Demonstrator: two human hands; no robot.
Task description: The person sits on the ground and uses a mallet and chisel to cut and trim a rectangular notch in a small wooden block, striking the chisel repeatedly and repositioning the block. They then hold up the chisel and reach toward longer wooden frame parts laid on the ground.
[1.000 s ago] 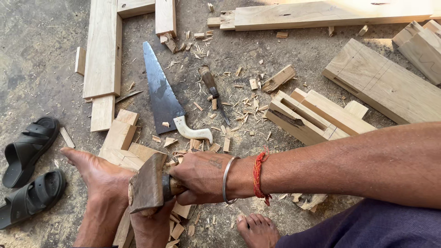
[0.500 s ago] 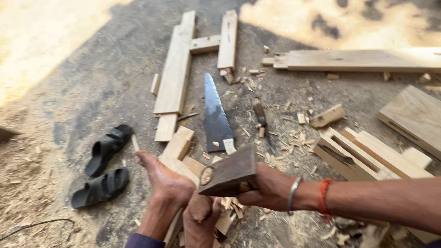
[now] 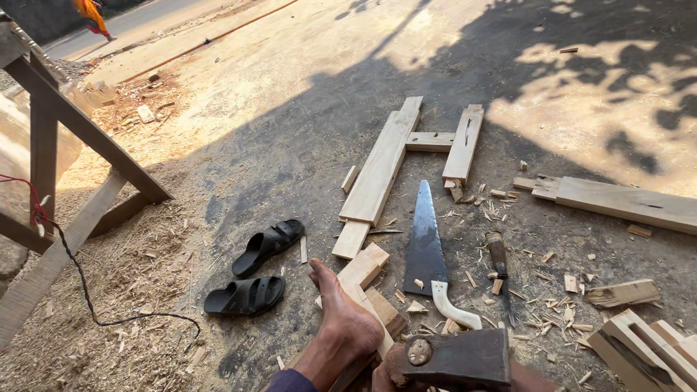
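The hatchet [image 3: 454,359] has swung up close to us, above the wood blocks [image 3: 367,279] pinned under our foot [image 3: 345,327]. Chopping seems in hand. Our right hand [image 3: 526,377] is cropped off, so we cannot tell its grip. The next stroke needs aim clear of the toes.

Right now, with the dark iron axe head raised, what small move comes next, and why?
Probably swing the dark iron axe head down onto the pale wooden block pinned under the bare foot: the head hangs lifted near it, the foot steadies it, and wood chips lie around.
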